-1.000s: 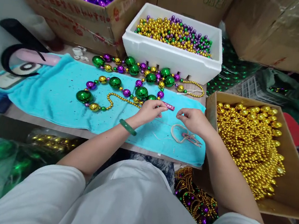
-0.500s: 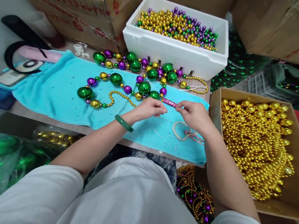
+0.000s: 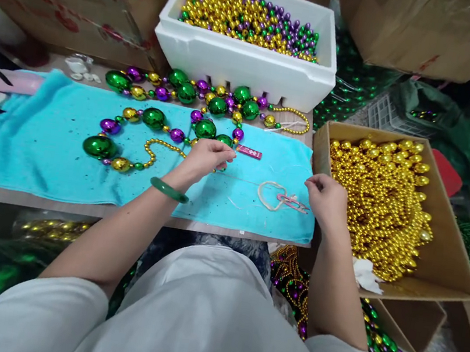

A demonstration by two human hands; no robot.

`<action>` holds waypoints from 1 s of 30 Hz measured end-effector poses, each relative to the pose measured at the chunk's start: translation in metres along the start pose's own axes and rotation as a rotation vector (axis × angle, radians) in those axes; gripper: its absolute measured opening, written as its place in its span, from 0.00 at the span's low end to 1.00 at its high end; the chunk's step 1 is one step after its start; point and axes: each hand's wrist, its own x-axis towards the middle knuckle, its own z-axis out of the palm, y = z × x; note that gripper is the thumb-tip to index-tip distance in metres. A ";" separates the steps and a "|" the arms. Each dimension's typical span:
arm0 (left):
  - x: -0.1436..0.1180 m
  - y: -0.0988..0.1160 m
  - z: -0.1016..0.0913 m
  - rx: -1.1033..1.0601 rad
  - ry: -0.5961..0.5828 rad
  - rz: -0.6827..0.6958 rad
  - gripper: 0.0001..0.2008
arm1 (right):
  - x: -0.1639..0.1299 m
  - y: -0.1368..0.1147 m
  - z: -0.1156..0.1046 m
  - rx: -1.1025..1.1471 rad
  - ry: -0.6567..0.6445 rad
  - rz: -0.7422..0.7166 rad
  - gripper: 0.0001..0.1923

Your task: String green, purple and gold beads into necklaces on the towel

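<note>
On the turquoise towel [image 3: 47, 157], the bead necklace [image 3: 177, 135] lies beside your left hand [image 3: 207, 158]; it and your right hand [image 3: 329, 202] pinch fingertips together, contents unclear. Likely stringing, you next need gentle tension.

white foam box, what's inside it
The white foam box holds a heap of shiny beads: gold mostly toward the left, purple and green mostly toward the right. Whatever lies under the top layer, and the box's floor, is covered.
</note>
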 end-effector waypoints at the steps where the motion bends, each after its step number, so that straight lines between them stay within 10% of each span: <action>1: -0.001 0.000 0.000 -0.005 0.000 0.007 0.06 | -0.007 0.007 0.004 -0.009 -0.027 0.017 0.09; 15: -0.002 -0.005 0.007 -0.040 -0.031 0.016 0.10 | -0.011 -0.017 0.041 -0.359 -0.487 -0.122 0.12; 26: 0.000 -0.005 0.005 -0.135 -0.041 -0.056 0.09 | -0.018 0.004 0.038 0.578 0.088 -0.024 0.17; 30: 0.002 -0.001 -0.001 -0.138 -0.060 -0.058 0.07 | -0.031 0.013 0.052 0.438 0.034 0.087 0.14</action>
